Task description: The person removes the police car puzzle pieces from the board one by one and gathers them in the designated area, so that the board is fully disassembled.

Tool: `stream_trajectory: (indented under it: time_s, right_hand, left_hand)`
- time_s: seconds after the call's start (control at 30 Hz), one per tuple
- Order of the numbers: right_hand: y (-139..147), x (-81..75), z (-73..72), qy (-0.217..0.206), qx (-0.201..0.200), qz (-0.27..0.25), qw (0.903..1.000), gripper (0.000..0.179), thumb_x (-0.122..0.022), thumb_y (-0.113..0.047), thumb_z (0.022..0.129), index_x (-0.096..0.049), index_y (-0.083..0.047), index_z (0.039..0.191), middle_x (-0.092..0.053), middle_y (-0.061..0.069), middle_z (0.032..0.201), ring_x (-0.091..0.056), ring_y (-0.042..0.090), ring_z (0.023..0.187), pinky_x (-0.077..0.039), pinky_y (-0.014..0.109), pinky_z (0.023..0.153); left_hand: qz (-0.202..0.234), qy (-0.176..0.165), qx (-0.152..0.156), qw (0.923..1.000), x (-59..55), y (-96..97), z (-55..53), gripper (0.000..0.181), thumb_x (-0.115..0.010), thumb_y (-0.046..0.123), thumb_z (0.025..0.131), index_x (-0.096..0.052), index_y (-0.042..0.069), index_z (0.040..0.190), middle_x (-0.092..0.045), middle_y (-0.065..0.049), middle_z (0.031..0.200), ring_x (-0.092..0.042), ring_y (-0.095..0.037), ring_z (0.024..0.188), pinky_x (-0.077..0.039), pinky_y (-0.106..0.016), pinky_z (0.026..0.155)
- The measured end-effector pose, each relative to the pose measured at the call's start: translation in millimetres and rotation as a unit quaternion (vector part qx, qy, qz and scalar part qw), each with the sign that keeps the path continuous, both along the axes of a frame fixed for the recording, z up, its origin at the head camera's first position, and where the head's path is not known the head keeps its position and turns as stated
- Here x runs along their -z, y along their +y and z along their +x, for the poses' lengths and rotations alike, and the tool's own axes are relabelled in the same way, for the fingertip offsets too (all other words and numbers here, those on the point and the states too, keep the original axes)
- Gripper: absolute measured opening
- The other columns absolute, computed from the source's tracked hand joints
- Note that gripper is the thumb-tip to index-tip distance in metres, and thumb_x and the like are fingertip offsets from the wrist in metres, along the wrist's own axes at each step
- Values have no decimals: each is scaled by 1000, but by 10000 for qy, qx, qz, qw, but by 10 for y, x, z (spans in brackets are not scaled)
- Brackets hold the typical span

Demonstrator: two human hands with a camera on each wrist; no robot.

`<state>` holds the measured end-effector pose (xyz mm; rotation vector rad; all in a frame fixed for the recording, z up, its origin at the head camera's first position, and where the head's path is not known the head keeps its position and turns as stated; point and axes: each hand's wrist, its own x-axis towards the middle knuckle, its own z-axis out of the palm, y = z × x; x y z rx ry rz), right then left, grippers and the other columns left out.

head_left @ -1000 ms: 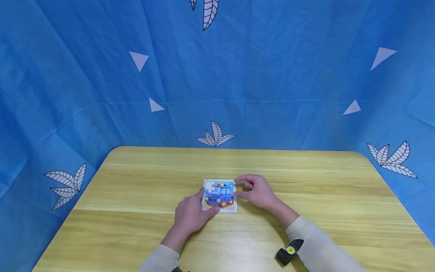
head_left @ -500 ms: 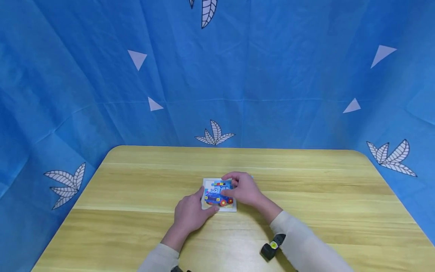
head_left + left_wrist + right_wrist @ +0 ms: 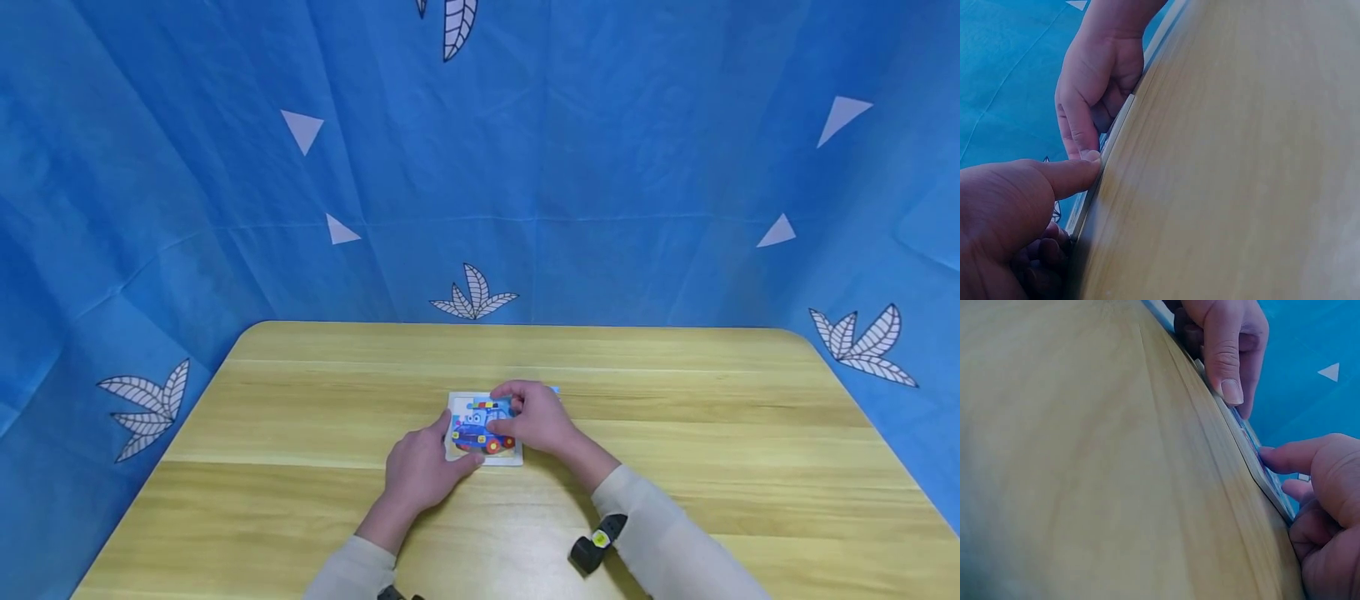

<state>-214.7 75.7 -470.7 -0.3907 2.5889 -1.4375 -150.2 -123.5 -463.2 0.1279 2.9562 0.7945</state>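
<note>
1. shifted right hand point(image 3: 538, 417) leftward onto puzzle point(image 3: 477, 432) since a second ago.
2. lying between table's point(image 3: 300, 417) side edges, printed car point(image 3: 468, 433) parallel to far edge, facing left edge.
3. held round near-left corner by left hand point(image 3: 423, 468); cannot tell right hand's grip.
4. bearing yellow marks point(image 3: 482, 439) too small to read.

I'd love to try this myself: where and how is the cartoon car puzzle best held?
Probably by its pale border, coming from the left. The cartoon car puzzle lies flat on the table, so its outer edge offers the clearest hold. Fingers could brace the left side, thumb on the near edge, as the left hand does. The right hand covers part of its right side.
</note>
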Motion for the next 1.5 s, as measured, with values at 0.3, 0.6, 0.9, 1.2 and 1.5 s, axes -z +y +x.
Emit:
stream_trajectory:
  time_s: [0.3, 0.6, 0.9, 1.2, 1.5]
  right_hand:
    - [-30, -49, 5, -115, 150, -29, 9998, 29, -85, -12, 81, -73, -8, 107, -38, -3, 62, -38, 15, 58, -32, 28, 58]
    - [-44, -26, -4, -63, 201, -188, 9996, 29, -84, -6, 80, -70, -7, 106, -38, -3, 66, -40, 14, 63, -34, 29, 62]
    - [-48, -26, 2, -164, 234, -292, 9992, 28, -82, -4, 82, -62, -10, 101, -39, -2, 66, -40, 16, 62, -36, 32, 63]
    - [-51, -33, 14, -99, 272, -182, 9994, 31, -83, -5, 81, -67, -7, 107, -41, -2, 68, -41, 16, 64, -35, 31, 62]
    - [-49, -22, 5, -41, 243, 29, 9997, 29, -84, -9, 80, -67, -9, 105, -42, -2, 67, -41, 16, 63, -35, 32, 61]
  left_hand:
    - [48, -6, -18, 10000, -4, -1, 5, 90, -76, 56, 82, -50, -3, 144, -53, 2, 61, -56, -18, 69, -44, -34, 60]
    - [104, -22, -49, 9999, -6, 7, 7, 89, -77, 55, 82, -49, -2, 145, -46, 0, 55, -46, -18, 57, -34, -33, 53]
    - [84, 13, -42, 10000, 11, 3, -1, 90, -77, 56, 82, -50, -3, 145, -46, 1, 55, -47, -17, 58, -35, -33, 53]
    - [125, 50, -6, 9999, 11, 3, 7, 89, -77, 55, 82, -50, -4, 144, -46, 1, 56, -48, -17, 59, -37, -33, 53]
    - [138, 81, -14, 9999, 16, 1, 10, 89, -77, 54, 82, -50, -3, 144, -43, 0, 54, -41, -17, 52, -31, -33, 50]
